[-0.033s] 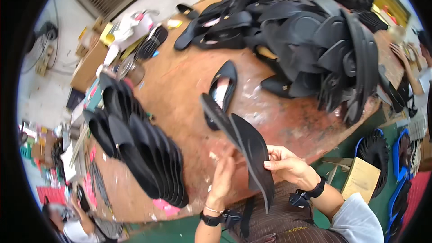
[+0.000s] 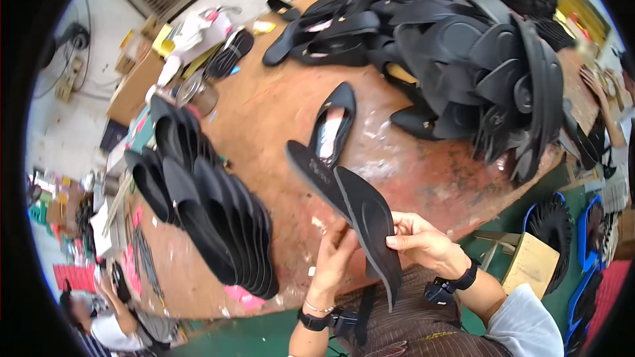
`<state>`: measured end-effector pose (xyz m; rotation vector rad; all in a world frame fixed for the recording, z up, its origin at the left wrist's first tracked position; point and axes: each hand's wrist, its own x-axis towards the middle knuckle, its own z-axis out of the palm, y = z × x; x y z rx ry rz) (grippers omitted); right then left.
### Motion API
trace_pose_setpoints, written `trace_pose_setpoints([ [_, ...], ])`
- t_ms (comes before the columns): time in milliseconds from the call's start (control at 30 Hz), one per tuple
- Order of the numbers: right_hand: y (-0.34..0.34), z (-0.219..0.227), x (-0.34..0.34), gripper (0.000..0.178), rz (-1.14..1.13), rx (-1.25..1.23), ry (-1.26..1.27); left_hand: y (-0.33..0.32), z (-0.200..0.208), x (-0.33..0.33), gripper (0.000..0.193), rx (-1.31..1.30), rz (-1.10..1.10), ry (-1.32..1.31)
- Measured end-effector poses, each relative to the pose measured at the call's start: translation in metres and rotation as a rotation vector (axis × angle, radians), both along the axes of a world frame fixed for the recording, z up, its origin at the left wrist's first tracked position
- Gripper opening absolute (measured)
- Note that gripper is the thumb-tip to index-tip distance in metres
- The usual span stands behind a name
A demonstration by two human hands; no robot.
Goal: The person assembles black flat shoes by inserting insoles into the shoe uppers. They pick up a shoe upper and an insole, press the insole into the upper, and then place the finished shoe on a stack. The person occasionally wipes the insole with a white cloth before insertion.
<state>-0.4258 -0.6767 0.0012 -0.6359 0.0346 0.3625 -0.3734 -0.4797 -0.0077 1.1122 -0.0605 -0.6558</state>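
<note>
A pair of black insoles (image 2: pixel 370 215) is fanned out in front of me, one overlapping the other. My right hand (image 2: pixel 426 244) pinches their right edge, thumb on top. At the left edge is my left hand (image 2: pixel 336 258), its fingers closed against the insoles, with the fingertips partly hidden. Just beyond them on the table lies a black pointed flat shoe (image 2: pixel 344 102) with a pale lining. Left of my hands stands a row of black shoes (image 2: pixel 205 238), nested tightly together.
A large heap of black insoles (image 2: pixel 456 39) covers the table's right side, with black flat shoes (image 2: pixel 337 46) behind it. A glass jar (image 2: pixel 198 94) and boxes line the left edge. A wooden stool (image 2: pixel 531 261) stands at right. Other people work at both sides.
My left hand has come up to the insoles and closed at their left edge. The insoles have turned slightly, showing more of the left one's face. My right hand keeps its pinch.
</note>
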Motion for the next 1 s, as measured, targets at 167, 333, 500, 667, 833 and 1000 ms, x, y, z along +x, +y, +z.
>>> trace_pose_setpoints([
  [167, 0.005, 0.009, -0.001, 0.041, -0.159, -0.153, 0.029, 0.008, 0.016, -0.006, 0.033, -0.151, 0.259, 0.035],
  [333, -0.004, 0.022, -0.007, 0.04, -0.268, -0.359, -0.006, 0.004, 0.016, -0.009, 0.022, -0.152, 0.327, 0.006],
  [500, -0.008, 0.03, -0.011, 0.037, -0.343, -0.382, -0.033, 0.0, 0.024, -0.008, 0.021, -0.161, 0.333, -0.025],
  [667, -0.004, 0.033, -0.012, 0.031, -0.375, -0.34, 0.004, 0.002, 0.029, -0.01, 0.023, -0.152, 0.342, 0.029],
  [833, -0.04, 0.001, -0.029, 0.031, -0.737, -0.324, -0.216, 0.015, 0.044, 0.002, 0.025, 0.059, 0.622, 0.052],
  [1000, -0.09, 0.037, -0.047, 0.04, -0.905, -0.625, -0.092, 0.066, 0.017, 0.007, 0.03, 0.215, 0.565, -0.689],
])
